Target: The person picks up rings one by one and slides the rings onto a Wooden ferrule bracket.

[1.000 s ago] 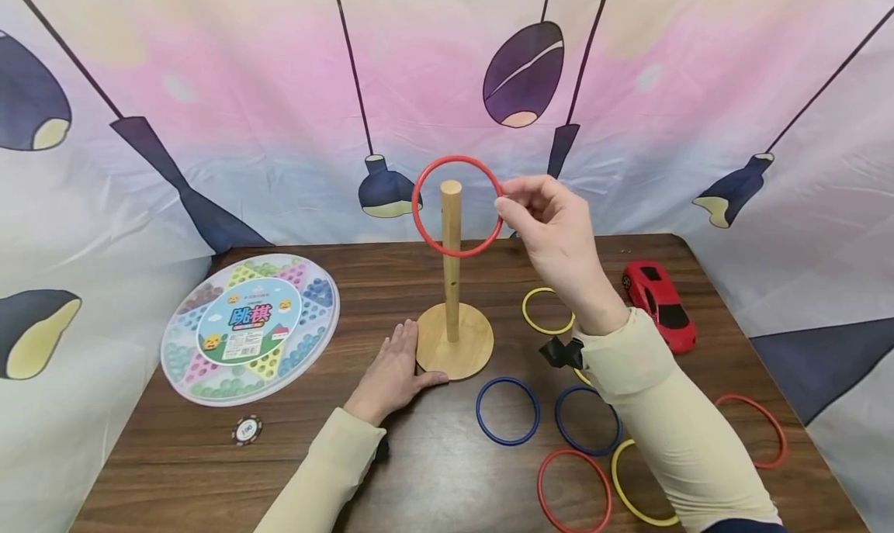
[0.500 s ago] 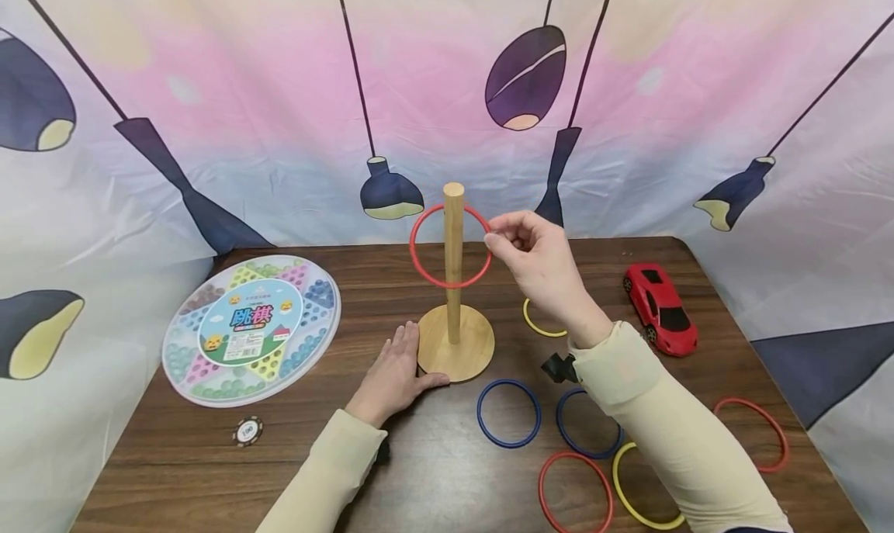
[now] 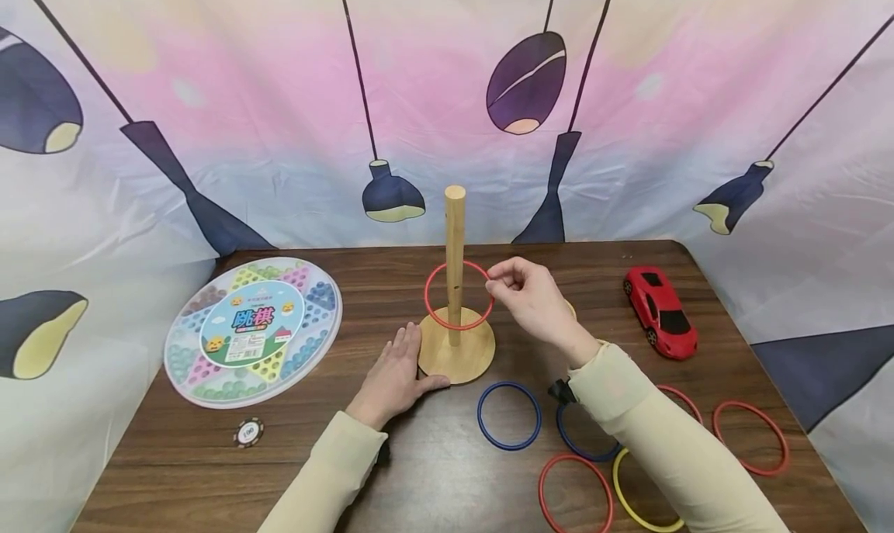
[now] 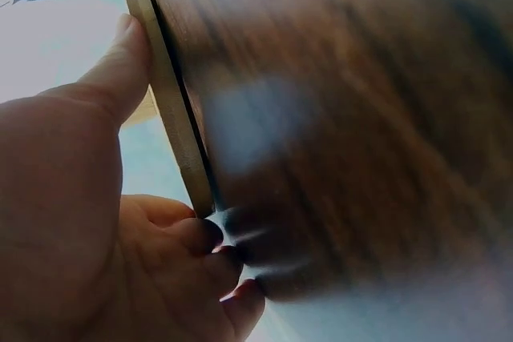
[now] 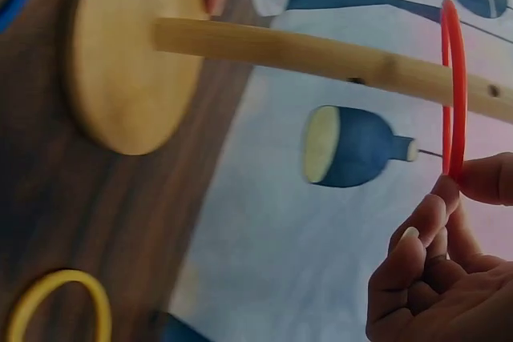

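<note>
Round game board lid [image 3: 253, 330]: bore two large characters, "跳棋", on the central blue label; smaller print beneath them was too small to read.
Poker chip [image 3: 247, 431] on the desk [image 3: 433, 471]: showed a number on its white centre, seemingly "100", though too small to be sure.
Red toy car [image 3: 660, 311]: carried no readable marking.

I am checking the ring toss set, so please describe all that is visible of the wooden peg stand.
The wooden peg stand is pale, plain wood: a round flat base on the dark table and one upright round peg with small holes. A red ring encircles the peg partway down, pinched by the right hand. The left hand rests against the base's edge.
</note>
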`<state>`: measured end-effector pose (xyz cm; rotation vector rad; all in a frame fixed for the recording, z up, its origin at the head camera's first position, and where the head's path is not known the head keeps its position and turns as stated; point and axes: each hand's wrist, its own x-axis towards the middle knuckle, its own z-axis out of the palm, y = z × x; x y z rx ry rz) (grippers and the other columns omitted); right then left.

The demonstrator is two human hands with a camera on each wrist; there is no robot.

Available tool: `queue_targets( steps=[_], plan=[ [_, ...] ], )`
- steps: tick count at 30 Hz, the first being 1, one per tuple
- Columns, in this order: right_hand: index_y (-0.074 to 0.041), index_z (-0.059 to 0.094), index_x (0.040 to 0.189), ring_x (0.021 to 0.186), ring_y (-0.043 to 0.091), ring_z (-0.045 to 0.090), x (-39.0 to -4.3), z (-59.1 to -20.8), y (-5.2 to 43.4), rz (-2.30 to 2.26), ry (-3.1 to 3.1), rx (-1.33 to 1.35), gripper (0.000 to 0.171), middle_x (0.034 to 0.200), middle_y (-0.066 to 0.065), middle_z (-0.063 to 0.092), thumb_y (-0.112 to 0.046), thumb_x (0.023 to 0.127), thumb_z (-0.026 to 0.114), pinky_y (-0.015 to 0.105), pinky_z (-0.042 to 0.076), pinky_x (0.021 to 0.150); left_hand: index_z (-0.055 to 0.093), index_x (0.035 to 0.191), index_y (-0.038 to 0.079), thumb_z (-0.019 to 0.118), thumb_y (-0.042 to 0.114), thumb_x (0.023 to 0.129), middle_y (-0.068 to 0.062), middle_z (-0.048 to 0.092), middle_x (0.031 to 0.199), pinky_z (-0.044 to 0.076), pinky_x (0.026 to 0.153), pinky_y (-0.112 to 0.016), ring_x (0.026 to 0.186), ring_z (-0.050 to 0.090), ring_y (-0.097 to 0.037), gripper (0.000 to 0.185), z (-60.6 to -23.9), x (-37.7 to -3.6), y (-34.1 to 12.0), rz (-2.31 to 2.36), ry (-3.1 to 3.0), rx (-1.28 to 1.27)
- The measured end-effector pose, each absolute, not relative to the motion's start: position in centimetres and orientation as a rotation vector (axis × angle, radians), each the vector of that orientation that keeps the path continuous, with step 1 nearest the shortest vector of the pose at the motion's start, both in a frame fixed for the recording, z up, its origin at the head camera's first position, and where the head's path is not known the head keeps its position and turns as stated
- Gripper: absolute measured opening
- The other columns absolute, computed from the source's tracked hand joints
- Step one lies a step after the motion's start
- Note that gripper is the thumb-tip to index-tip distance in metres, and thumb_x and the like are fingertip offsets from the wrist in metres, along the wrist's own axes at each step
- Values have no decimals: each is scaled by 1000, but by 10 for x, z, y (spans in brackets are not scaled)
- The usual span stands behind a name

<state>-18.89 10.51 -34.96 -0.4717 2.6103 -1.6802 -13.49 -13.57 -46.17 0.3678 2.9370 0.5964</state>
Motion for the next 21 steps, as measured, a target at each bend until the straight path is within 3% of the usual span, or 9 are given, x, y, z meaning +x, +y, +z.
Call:
queue_targets(
  steps=[14, 21],
  plan=[
    [1, 65, 107, 68, 18, 53, -192, -403, 118, -1471, 2600, -396, 18, 81, 6, 63, -11, 93, 62, 28, 43, 60, 22, 152, -3, 64, 58, 86, -20, 16, 159, 20, 115, -52, 145, 19, -34, 99, -460, -131, -135, 577, 2941, 400],
    [-2, 65, 104, 67, 17, 52, -193, -414, 120, -1414, 2609, -370, 16, 81, 6, 61, -12, 92, 63, 28, 42, 60, 22, 152, -4, 61, 58, 88, -19, 16, 159, 21, 115, -52, 145, 20, -34, 97, -459, -133, -135, 557, 2953, 409]
  ],
)
